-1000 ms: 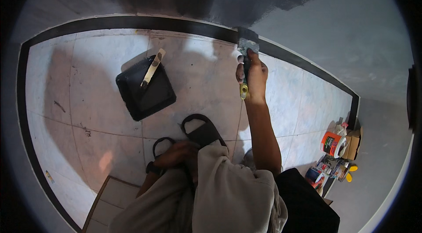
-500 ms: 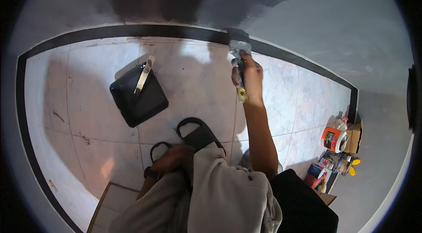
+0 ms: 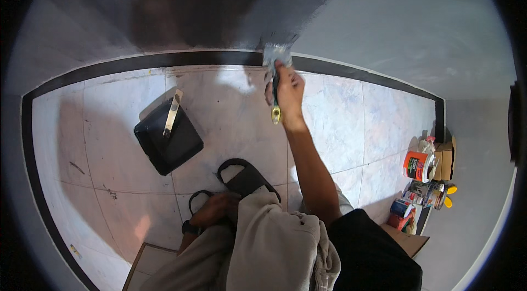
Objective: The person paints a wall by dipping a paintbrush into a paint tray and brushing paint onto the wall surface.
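Observation:
My right hand [image 3: 287, 89] is closed round the dark handle of a wide paintbrush [image 3: 276, 74]. Its paint-smeared ferrule and bristles are up against the bottom of the wall [image 3: 329, 33], just over the black skirting strip [image 3: 219, 59]. Dark paint covers the wall's left part; a lighter grey shows to the right. My left hand [image 3: 215, 208] hangs by my knee above a black sandal [image 3: 246, 179], its fingers too shadowed to make out. Left of centre on the floor stands a black paint tray [image 3: 184, 151], with a flat wooden stick [image 3: 173, 110] lying across it.
Pale marbled tiles [image 3: 329, 121] make up the floor. Along the right wall stand an orange-and-white bucket [image 3: 417, 166], a cardboard box [image 3: 446, 160], several packages and a yellow-handled tool [image 3: 450, 196]. A tiled, wood-edged ledge [image 3: 151, 261] is at lower left.
My right hand and the brush have shifted left and slightly down in the picture, still low on the wall. The view has tilted a little; my left hand stays by my knee.

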Tool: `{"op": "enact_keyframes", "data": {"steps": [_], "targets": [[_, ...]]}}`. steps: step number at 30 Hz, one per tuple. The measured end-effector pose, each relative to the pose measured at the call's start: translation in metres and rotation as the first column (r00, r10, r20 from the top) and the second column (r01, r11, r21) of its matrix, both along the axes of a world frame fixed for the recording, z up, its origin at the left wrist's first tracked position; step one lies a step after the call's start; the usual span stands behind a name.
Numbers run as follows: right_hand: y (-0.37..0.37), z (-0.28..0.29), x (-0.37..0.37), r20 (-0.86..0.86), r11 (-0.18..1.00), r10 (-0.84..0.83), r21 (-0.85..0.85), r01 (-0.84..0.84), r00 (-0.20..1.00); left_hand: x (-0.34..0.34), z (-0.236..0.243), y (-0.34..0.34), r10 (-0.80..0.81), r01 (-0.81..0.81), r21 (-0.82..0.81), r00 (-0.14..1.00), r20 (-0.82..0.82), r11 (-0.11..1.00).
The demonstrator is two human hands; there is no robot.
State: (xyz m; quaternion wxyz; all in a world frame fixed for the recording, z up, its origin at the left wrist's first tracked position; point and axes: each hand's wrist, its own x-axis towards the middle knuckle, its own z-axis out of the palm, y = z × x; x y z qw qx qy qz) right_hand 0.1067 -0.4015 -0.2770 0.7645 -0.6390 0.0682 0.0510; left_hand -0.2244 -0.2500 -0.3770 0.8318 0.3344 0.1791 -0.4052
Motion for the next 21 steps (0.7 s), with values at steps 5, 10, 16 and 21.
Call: {"op": "enact_keyframes", "data": {"steps": [5, 10, 16, 21], "targets": [[-0.004, 0.022, -0.032, -0.124, 0.998, 0.012, 0.055, -0.005, 0.992, -0.028, -0.035, 0.004, -0.21, 0.048, 0.319, 0.844, 0.494, 0.947], [0.008, 0.118, -0.009, -0.01, 0.995, 0.082, 0.05, -0.082, 0.997, -0.02, -0.027, -0.003, 0.007, -0.008, 0.01, 0.996, 0.089, 1.0], [0.026, 0.148, -0.018, 0.202, 0.985, 0.015, 0.165, -0.049, 0.979, -0.018, -0.012, 0.0, 0.052, -0.051, -0.024, 0.998, 0.044, 0.998], [0.016, 0.023, -0.01, -0.047, 1.0, -0.016, 0.005, 0.016, 0.999, -0.006, 0.001, 0.002, -0.072, 0.032, 0.148, 0.961, 0.267, 0.988]]}}
